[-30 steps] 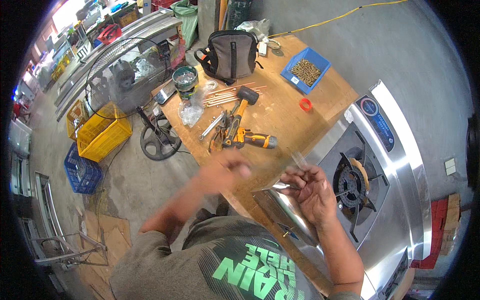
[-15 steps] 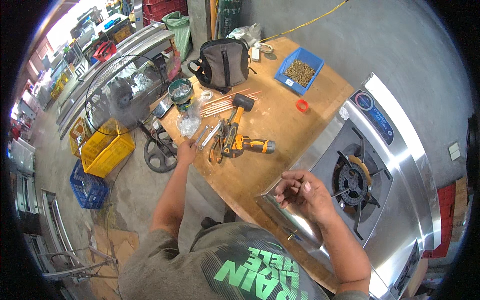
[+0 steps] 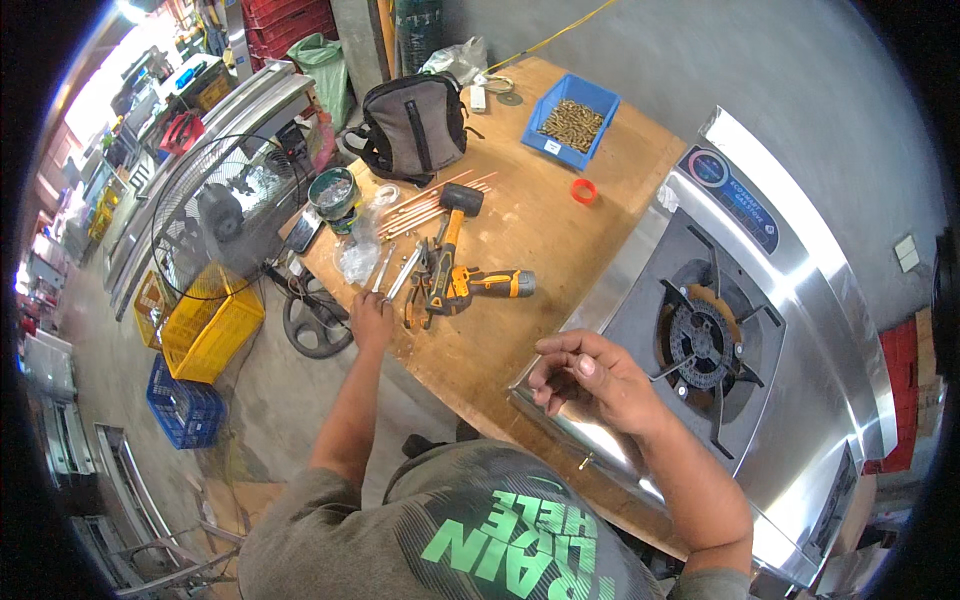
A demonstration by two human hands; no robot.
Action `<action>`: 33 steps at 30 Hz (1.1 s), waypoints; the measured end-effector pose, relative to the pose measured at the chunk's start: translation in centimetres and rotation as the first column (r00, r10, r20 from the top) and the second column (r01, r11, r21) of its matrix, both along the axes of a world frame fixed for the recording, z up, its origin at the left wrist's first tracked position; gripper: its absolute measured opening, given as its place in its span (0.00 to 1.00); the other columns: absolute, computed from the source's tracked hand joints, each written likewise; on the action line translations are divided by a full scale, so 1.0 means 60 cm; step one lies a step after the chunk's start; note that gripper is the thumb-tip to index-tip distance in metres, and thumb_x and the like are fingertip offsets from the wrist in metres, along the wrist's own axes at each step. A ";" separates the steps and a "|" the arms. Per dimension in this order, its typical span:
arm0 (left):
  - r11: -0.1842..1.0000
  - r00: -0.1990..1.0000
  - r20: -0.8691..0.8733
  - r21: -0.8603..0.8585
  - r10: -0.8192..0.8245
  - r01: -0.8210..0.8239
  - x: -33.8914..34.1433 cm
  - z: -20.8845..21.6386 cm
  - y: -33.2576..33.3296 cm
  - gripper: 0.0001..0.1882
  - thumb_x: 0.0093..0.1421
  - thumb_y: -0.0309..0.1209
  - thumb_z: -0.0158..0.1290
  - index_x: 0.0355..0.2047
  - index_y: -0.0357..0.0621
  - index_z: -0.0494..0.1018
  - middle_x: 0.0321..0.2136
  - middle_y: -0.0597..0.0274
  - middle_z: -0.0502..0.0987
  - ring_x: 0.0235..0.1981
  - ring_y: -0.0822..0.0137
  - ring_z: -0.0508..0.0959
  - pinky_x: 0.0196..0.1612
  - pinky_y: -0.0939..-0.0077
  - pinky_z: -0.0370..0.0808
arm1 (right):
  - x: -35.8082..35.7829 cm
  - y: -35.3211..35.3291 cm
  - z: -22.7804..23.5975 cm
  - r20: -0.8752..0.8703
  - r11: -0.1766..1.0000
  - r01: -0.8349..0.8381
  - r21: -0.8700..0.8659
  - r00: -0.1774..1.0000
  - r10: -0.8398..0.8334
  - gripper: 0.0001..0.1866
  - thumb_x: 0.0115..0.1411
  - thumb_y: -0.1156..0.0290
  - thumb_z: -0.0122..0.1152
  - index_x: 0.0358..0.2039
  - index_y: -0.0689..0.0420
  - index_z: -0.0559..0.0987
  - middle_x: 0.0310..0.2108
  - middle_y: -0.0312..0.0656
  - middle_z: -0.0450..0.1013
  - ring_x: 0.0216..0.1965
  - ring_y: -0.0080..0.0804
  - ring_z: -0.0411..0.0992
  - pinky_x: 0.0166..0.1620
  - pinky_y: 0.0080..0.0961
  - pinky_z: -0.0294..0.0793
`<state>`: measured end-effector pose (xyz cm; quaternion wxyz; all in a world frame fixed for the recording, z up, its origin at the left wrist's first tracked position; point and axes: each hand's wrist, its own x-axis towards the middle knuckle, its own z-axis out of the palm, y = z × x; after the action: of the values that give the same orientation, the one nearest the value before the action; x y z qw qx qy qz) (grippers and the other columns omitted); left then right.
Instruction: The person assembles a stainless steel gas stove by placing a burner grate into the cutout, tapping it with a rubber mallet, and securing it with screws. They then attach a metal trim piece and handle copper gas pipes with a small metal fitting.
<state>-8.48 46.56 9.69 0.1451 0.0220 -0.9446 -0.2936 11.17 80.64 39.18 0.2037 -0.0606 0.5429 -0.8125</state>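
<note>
Your left hand, left of the mallet and nearer you, has its fingers by the near end of a wrench, also left of the mallet, at the surface; cannot tell whether they pinch it. Your right hand, right of the mallet, is over the stove, fingers half curled, grip unclear.

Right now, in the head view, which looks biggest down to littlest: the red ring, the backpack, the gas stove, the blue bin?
1. Gas stove, easily the biggest
2. Backpack
3. Blue bin, somewhat smaller than the backpack
4. Red ring, clearly the littlest
</note>
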 end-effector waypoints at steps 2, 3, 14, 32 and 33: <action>1.000 1.000 -0.028 0.009 0.013 -0.013 0.001 -0.003 0.002 0.12 0.58 0.34 0.55 0.39 0.41 0.80 0.48 0.50 0.75 0.51 0.48 0.73 0.56 0.56 0.69 | -0.001 -0.001 0.001 -0.001 1.000 -0.004 0.002 1.000 0.004 0.27 0.72 0.52 0.51 0.60 0.62 0.69 0.44 0.44 0.76 0.43 0.29 0.75 0.45 0.30 0.77; 1.000 1.000 -0.028 0.017 0.014 -0.014 0.002 -0.004 0.003 0.13 0.58 0.34 0.55 0.39 0.41 0.80 0.48 0.50 0.75 0.52 0.49 0.73 0.56 0.56 0.70 | -0.001 -0.001 0.002 -0.003 1.000 -0.006 0.008 1.000 0.006 0.27 0.72 0.52 0.51 0.60 0.62 0.69 0.44 0.44 0.76 0.43 0.29 0.75 0.45 0.30 0.77; 1.000 0.995 -0.103 -0.014 -0.003 0.002 0.003 -0.024 0.002 0.11 0.59 0.33 0.55 0.40 0.43 0.79 0.49 0.50 0.74 0.53 0.48 0.72 0.57 0.55 0.68 | -0.001 -0.004 0.011 -0.003 0.999 -0.007 0.051 1.000 0.007 0.26 0.72 0.55 0.51 0.60 0.63 0.69 0.44 0.44 0.76 0.42 0.28 0.75 0.45 0.28 0.77; 0.792 0.953 -0.233 0.537 -0.193 0.292 0.107 0.066 0.100 0.18 0.63 0.26 0.54 0.53 0.38 0.72 0.45 0.56 0.74 0.47 0.62 0.74 0.50 0.69 0.72 | -0.013 -0.017 -0.005 -0.022 0.999 0.044 0.018 0.999 -0.044 0.20 0.72 0.57 0.52 0.53 0.60 0.73 0.35 0.34 0.73 0.35 0.21 0.73 0.34 0.22 0.76; 0.738 0.940 -0.119 0.591 -0.320 0.327 0.142 0.072 0.126 0.17 0.65 0.27 0.54 0.54 0.37 0.71 0.46 0.57 0.74 0.48 0.64 0.74 0.50 0.69 0.71 | -0.014 -0.018 -0.006 -0.048 0.997 0.063 0.033 0.997 -0.062 0.19 0.72 0.57 0.51 0.52 0.60 0.73 0.34 0.34 0.73 0.34 0.20 0.73 0.33 0.21 0.76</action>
<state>0.01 54.14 14.02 0.0819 -0.0987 -0.7903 -0.5992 10.33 79.54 38.81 0.1663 -0.0593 0.5630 -0.8074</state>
